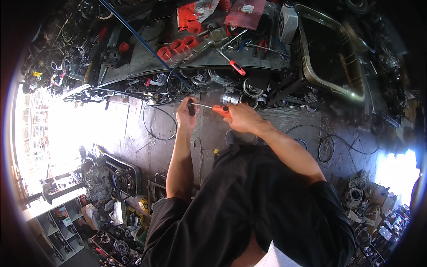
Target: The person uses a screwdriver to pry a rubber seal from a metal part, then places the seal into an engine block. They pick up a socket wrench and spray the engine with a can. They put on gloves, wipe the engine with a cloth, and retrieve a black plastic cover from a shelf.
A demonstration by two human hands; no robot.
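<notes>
In front of my body, short of the workbench edge, my left hand (184, 117) is closed around a small dark part (191, 107). The part's exact kind is too small to make out. My right hand (243, 118) grips a screwdriver with a red handle (219, 110). Its thin metal shaft points left, and the tip meets or nearly meets the dark part; contact cannot be told. Both forearms are raised over the floor.
On the dark workbench (147, 60) lie red rings (178, 45), a red-handled ratchet (237, 67) and pliers. A bottle (288, 23) and a large basin (361, 94) stand at the right. Gears (253, 87) crowd below. A cable (153, 134) loops over the floor.
</notes>
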